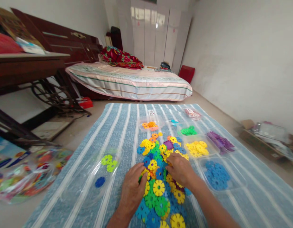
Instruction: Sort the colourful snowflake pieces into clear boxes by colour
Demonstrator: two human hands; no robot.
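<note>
A heap of flat plastic snowflake discs (pixel 158 177) in yellow, green, blue, orange and purple lies on a blue striped mat (pixel 118 126). My left hand (pixel 133 190) rests on the heap's left edge, fingers curled down onto the discs. My right hand (pixel 181 169) lies over the heap's right side, fingers bent and pressed on discs near a yellow one. What either hand grips, if anything, is hidden under the fingers.
Clear trays hold sorted discs: orange (pixel 150 125), green (pixel 188 130), yellow (pixel 197 148), purple (pixel 220 142), blue (pixel 216 175). A clear lid (pixel 99 177) at left carries lime and blue discs. A toy bag (pixel 22 177) lies at left. A bed (pixel 129 80) stands behind and a cardboard box (pixel 263 139) at right.
</note>
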